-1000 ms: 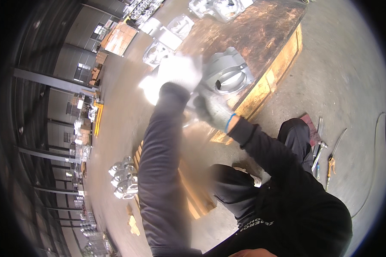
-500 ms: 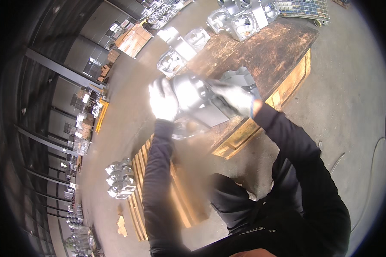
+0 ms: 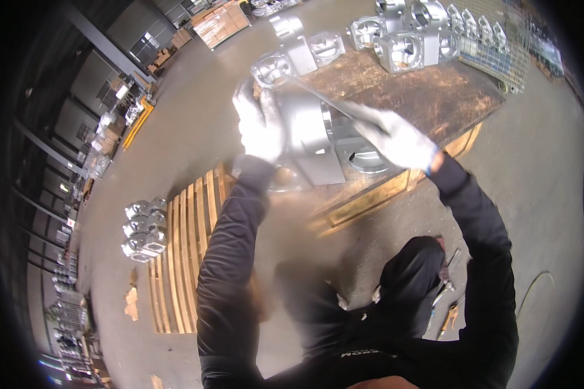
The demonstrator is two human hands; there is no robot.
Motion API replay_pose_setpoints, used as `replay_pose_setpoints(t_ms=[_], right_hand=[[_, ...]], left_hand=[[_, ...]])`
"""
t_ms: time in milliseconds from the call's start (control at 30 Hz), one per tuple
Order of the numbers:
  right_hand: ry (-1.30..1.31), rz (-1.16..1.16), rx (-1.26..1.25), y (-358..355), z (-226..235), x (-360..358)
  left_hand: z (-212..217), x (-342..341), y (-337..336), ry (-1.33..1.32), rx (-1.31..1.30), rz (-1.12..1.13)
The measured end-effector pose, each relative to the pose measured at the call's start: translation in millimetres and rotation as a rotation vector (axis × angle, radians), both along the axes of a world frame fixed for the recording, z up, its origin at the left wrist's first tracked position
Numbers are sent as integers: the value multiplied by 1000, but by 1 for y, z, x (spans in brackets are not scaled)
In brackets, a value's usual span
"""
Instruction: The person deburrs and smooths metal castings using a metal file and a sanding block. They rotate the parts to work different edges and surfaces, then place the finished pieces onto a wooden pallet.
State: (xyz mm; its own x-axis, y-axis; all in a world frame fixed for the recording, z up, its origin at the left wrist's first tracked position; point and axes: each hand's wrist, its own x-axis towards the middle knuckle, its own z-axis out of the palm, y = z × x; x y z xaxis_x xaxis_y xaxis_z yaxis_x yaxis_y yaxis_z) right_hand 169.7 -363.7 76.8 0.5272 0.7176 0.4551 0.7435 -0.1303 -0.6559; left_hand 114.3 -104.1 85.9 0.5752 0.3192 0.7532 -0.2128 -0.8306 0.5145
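Observation:
A large silver metal casting (image 3: 307,126) with a rounded, cylindrical body rests at the near left end of the wooden workbench (image 3: 444,97). My left hand (image 3: 261,126), in a white glove, lies along the casting's left side with fingers stretched out and the thumb apart. In my right hand (image 3: 392,137), also gloved, is a long thin metal file (image 3: 318,96). Its blade slants up and left across the top of the casting. A round opening (image 3: 368,160) in the casting's right part shows below my right hand. Where the file touches the metal I cannot tell.
More silver castings (image 3: 405,52) stand at the bench's far end, with another group (image 3: 295,48) farther left. A wire-mesh basket (image 3: 490,68) is beyond. Left of my legs lies a slatted wooden pallet (image 3: 188,240), with castings (image 3: 144,227) beside it. An orange-handled tool (image 3: 449,318) lies by my leg.
My right hand has moved right and away from the left, and the file now shows clearly. My left hand has shifted slightly up along the casting. The whole view has shifted.

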Motion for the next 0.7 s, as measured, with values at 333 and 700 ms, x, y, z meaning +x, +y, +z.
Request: replay_pose_setpoints(t_ms=[333, 700], right_hand=[[-180, -337, -18, 14, -54, -46], [85, -637, 729, 136, -125, -124]], left_hand=[[3, -1, -2, -105, -79, 11], [12, -9, -15, -26, -123, 143]])
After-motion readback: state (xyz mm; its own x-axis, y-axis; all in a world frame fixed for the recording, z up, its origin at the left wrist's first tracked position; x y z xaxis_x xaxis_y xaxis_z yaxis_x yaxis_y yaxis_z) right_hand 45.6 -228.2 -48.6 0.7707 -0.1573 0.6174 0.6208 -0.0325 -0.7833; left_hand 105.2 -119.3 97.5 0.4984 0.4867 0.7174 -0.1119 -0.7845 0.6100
